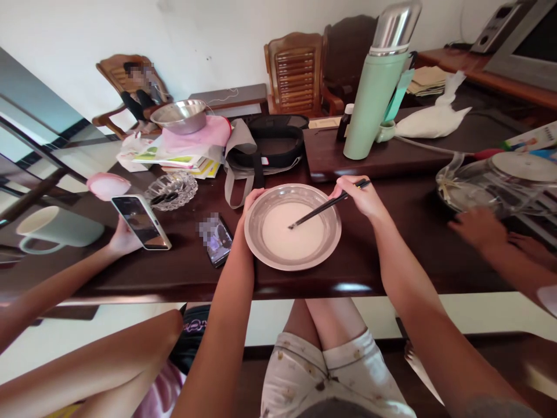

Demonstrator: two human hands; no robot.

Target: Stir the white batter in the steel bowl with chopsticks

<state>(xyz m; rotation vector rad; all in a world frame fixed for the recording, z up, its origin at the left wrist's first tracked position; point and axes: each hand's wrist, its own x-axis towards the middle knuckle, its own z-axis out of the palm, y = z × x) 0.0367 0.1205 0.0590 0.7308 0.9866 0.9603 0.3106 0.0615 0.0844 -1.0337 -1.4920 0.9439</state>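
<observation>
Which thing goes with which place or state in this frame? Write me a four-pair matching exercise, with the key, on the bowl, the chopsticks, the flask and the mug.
Things:
1. Metal bowl
2. Black chopsticks
3. Flask
4. Mug

Places and states:
A. Pale green with a silvery top
B. Near the picture's left edge
C. In the right hand, tips in pale contents
D. Left hand against its side

Pairs: 1-D, 2-C, 3-A, 4-B
</observation>
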